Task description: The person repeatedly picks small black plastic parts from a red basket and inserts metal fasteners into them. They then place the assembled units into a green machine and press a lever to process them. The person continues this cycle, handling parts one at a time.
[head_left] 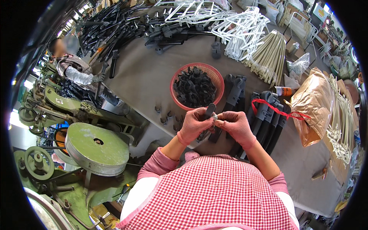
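My left hand (pixel 193 123), in a pinkish glove, is closed around a dark strip-like piece with a rounded end (pixel 210 110). My right hand (pixel 238 128), gloved the same way, meets it fingertip to fingertip and pinches a small shiny metal bit (pixel 215 117) against that piece. Fingers hide most of both parts. Just beyond my hands stands a red plastic basket (pixel 221 78) heaped with black curved clips (pixel 195 86). Several small dark clips (pixel 164 120) lie on the table left of my left hand. Black tubes with clamp-like heads (pixel 235 94) lie beside the basket.
A bundle of black tubes (pixel 262 115) carries a red tie (pixel 280 112). White wire frames (pixel 245 32), pale rods (pixel 268 55) and brown paper (pixel 315 103) lie on the grey table (pixel 142 73). Green machinery (pixel 96 147) stands left, and another person (pixel 76 73) works beyond it.
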`<move>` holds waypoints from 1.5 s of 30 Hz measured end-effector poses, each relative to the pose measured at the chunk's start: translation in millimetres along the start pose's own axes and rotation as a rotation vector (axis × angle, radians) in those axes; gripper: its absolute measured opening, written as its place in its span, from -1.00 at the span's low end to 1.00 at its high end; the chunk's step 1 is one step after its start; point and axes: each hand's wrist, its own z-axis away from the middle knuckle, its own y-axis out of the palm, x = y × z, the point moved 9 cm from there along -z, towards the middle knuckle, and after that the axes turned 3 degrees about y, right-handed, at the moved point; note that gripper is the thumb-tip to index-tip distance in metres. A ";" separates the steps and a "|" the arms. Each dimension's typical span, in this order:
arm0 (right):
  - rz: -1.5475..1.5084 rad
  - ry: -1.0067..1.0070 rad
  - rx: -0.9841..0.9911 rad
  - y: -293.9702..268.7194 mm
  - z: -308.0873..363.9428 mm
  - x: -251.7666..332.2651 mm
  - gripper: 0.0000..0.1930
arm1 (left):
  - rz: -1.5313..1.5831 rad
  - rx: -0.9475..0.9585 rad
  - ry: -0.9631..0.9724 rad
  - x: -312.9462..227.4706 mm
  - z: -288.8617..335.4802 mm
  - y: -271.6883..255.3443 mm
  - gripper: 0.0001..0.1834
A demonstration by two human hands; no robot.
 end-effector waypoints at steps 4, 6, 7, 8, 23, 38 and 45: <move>0.199 -0.104 -0.077 -5.2 5.7 10.0 -0.76 | -0.057 -0.068 -0.013 3.0 1.3 -1.4 -0.87; -0.093 0.054 0.027 -3.7 7.1 -3.1 -0.72 | 0.011 -0.021 -0.080 5.4 0.6 1.9 -0.86; -0.163 0.127 0.047 -3.3 8.2 -9.3 -0.73 | 0.063 0.035 -0.120 6.0 0.1 5.8 -0.85; -0.250 0.166 0.071 -2.2 9.0 -12.1 -0.74 | 0.142 0.084 -0.149 6.3 0.2 10.9 -0.84; -0.360 0.107 -0.017 -5.3 9.1 -12.8 -0.77 | 0.156 -0.063 -0.095 4.6 2.1 9.9 -0.86; -0.157 -0.078 -0.221 -13.8 6.2 -23.3 -0.86 | 0.001 -0.090 0.032 12.5 9.2 14.2 -0.79; -0.003 0.203 -0.050 -7.1 20.4 -49.1 -0.84 | -0.191 0.005 -0.022 41.0 41.4 3.4 -0.96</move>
